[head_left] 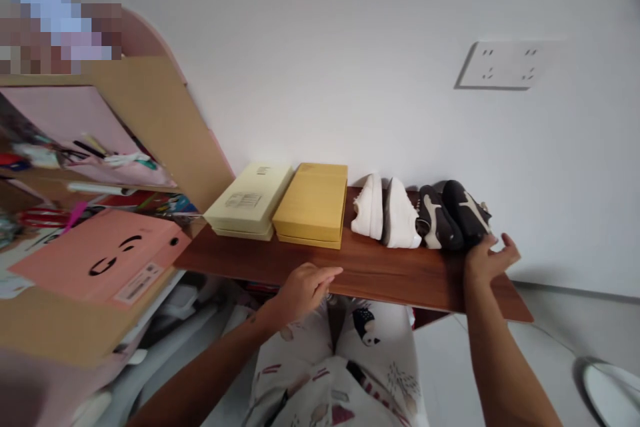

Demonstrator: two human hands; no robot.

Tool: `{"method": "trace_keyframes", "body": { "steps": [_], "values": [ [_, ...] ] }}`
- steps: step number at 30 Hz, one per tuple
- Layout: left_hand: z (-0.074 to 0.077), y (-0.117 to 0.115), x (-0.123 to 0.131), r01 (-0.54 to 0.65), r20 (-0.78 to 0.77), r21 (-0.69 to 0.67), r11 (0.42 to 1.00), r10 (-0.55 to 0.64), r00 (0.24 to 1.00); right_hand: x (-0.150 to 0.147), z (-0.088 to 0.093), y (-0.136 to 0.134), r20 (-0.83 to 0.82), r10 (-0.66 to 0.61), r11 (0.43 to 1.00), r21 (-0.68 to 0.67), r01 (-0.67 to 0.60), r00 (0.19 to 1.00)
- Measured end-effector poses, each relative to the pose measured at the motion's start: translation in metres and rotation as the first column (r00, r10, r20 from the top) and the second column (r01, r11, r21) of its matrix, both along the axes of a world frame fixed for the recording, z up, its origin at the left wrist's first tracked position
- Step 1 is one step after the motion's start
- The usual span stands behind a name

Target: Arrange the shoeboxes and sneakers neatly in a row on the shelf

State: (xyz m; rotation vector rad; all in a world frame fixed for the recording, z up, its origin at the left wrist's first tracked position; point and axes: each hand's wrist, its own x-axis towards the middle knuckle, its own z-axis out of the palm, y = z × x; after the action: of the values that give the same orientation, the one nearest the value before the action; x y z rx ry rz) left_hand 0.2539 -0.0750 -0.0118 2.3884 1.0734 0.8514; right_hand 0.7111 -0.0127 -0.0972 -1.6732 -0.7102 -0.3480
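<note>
A pair of black shoes with cream trim sits at the right of the row, the right black shoe beside the left black shoe. My right hand is at the near end of the right one, fingers apart, seeming to touch it without gripping. Left of these stand two white shoes, one white shoe and another white shoe. My left hand hovers at the shelf's front edge, index finger stretched to the right, nothing visible in it. Nearest to it lies a yellow shoebox; a cream shoebox adjoins that.
The brown wooden shelf top runs along the white wall, below a wall socket. To the left is a desk with a pink folder box and clutter. A round white object is on the floor at right.
</note>
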Motion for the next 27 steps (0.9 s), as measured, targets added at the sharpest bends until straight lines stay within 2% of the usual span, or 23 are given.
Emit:
{"method": "trace_keyframes", "body": {
  "steps": [3, 5, 7, 9, 10, 11, 12, 14, 15, 16, 18, 20, 22, 23, 25, 27],
  "values": [
    [-0.001, 0.001, -0.037, -0.101, 0.014, -0.030, 0.994, 0.101, 0.995, -0.014, 0.004, -0.018, 0.072, -0.118, 0.992, 0.050, 0.115, 0.990],
    [-0.003, -0.001, -0.055, -0.144, 0.037, -0.066, 0.987, 0.146, 0.989, -0.042, 0.007, -0.038, 0.148, -0.100, 0.995, 0.046, 0.094, 0.984],
    [-0.006, -0.005, -0.069, -0.167, 0.067, -0.085, 0.982, 0.173, 0.983, -0.084, 0.008, -0.061, 0.150, -0.042, 0.999, 0.022, 0.039, 0.988],
    [-0.008, -0.008, -0.079, -0.195, 0.078, -0.080, 0.977, 0.201, 0.976, -0.135, 0.010, -0.083, 0.050, 0.096, 0.994, -0.054, -0.093, 0.994],
    [-0.008, -0.009, -0.084, -0.212, 0.073, -0.076, 0.974, 0.217, 0.973, -0.162, 0.011, -0.092, -0.031, 0.208, 0.974, -0.089, -0.210, 0.978],
    [-0.007, -0.010, -0.089, -0.224, 0.064, -0.073, 0.972, 0.229, 0.971, -0.187, 0.012, -0.099, -0.112, 0.373, 0.913, -0.130, -0.386, 0.921],
    [-0.006, -0.010, -0.095, -0.232, 0.057, -0.072, 0.970, 0.237, 0.970, -0.211, 0.014, -0.104, -0.201, 0.532, 0.806, -0.179, -0.564, 0.823],
    [-0.002, -0.008, -0.107, -0.274, 0.068, -0.071, 0.959, 0.279, 0.958, -0.253, 0.020, -0.107, -0.386, 0.730, 0.512, -0.237, -0.826, 0.564],
    [0.000, -0.008, -0.114, -0.315, 0.085, -0.072, 0.946, 0.320, 0.944, -0.271, 0.024, -0.106, -0.438, 0.773, 0.387, -0.249, -0.888, 0.459],
    [0.001, -0.006, -0.120, -0.367, 0.107, -0.083, 0.926, 0.375, 0.921, -0.288, 0.028, -0.104, -0.462, 0.798, 0.299, -0.254, -0.920, 0.387],
    [0.002, -0.003, -0.135, -0.502, 0.182, -0.137, 0.854, 0.520, 0.834, -0.318, 0.038, -0.098, -0.455, 0.845, 0.166, -0.276, -0.947, 0.281],
    [-0.002, 0.005, -0.150, -0.610, 0.283, -0.232, 0.758, 0.652, 0.703, -0.346, 0.048, -0.091, -0.407, 0.896, 0.041, -0.322, -0.946, 0.177],
    [-0.011, 0.016, -0.167, -0.654, 0.406, -0.335, 0.678, 0.730, 0.550, -0.372, 0.059, -0.082, -0.347, 0.936, -0.068, -0.359, -0.931, 0.066],
    [-0.016, 0.023, -0.177, -0.654, 0.453, -0.392, 0.647, 0.755, 0.475, -0.384, 0.065, -0.077, -0.316, 0.948, -0.097, -0.359, -0.928, 0.023],
    [-0.027, 0.040, -0.198, -0.635, 0.486, -0.518, 0.573, 0.808, 0.333, -0.405, 0.075, -0.065, -0.268, 0.963, -0.107, -0.323, -0.941, -0.017],
    [-0.036, 0.057, -0.219, -0.608, 0.450, -0.632, 0.481, 0.866, 0.217, -0.424, 0.082, -0.051, -0.272, 0.962, -0.080, -0.283, -0.956, 0.000]
  ]
}}
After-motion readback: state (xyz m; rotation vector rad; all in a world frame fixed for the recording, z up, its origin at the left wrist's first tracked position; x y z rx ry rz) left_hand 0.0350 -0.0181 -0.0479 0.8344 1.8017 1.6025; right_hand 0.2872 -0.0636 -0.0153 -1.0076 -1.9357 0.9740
